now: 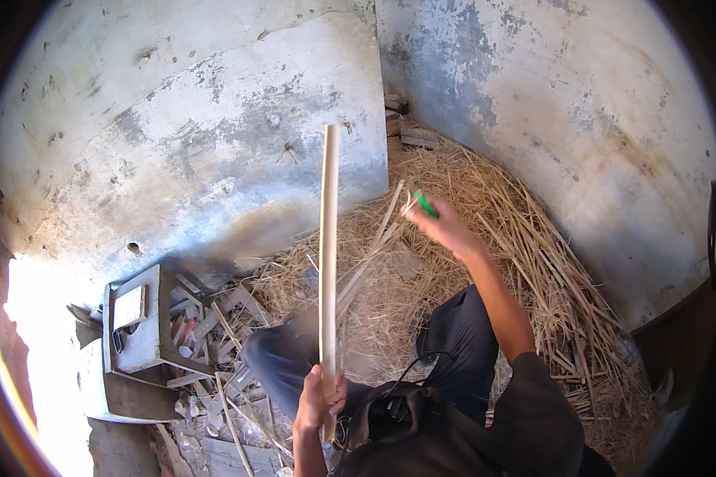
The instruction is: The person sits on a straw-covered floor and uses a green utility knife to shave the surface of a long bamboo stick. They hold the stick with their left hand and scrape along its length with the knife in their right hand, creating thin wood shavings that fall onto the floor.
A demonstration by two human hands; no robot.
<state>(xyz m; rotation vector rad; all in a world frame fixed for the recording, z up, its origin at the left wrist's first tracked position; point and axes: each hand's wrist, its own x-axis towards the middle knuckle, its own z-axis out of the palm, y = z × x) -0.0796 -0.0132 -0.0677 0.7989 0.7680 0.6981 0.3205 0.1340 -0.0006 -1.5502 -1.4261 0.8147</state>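
Pale wood, a long thin slat [328,238], stands upright in the left hand [318,397], clenched round its lower end. It looks light and stiff, likely to waver held so low; a grip nearer the middle would steady it. The right hand [445,225], raised over the straw [533,262], pinches a small green tool [426,204]. Concrete walls [215,143] close in ahead and right; a grey wooden box [135,326] crowds the left.

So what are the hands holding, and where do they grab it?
The left hand grips a long wooden stick near its bottom end. The right hand holds a small green thing; its grip is blurred.
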